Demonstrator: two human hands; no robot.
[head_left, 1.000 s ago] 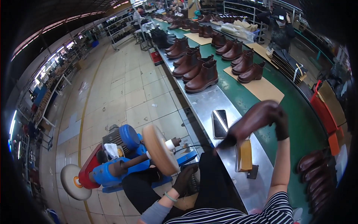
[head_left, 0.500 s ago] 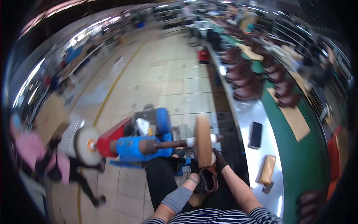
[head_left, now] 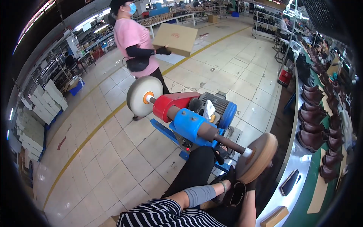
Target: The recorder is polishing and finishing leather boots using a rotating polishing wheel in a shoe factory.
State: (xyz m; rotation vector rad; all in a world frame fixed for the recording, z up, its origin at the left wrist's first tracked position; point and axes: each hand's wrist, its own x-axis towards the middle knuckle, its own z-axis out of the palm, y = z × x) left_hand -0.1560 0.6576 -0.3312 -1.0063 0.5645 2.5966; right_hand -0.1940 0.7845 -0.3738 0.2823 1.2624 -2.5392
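A brown leather shoe [head_left: 234,195] is held, its opening toward me, against the lower rim of a tan buffing wheel [head_left: 261,160]. My left hand [head_left: 229,177], in a dark glove, grips the shoe's left side close to the wheel. On the other side my right hand [head_left: 250,185], also in a dark glove, holds the shoe; its fingers are mostly hidden. The wheel sits on a long shaft from a blue and red polishing machine [head_left: 189,123]. At the shaft's far end is a white wheel [head_left: 140,96].
Rows of brown shoe uppers [head_left: 312,121] stand on the green-topped bench [head_left: 302,200] at right, with a phone [head_left: 290,182] and a tan block [head_left: 275,216] on its metal edge. Beyond the machine, a person [head_left: 132,38] in pink carries a cardboard box [head_left: 176,39].
My view has swung left, so the machine and bench appear farther right. The person with the box shows nearer the top middle. Both hands keep the shoe at the wheel.
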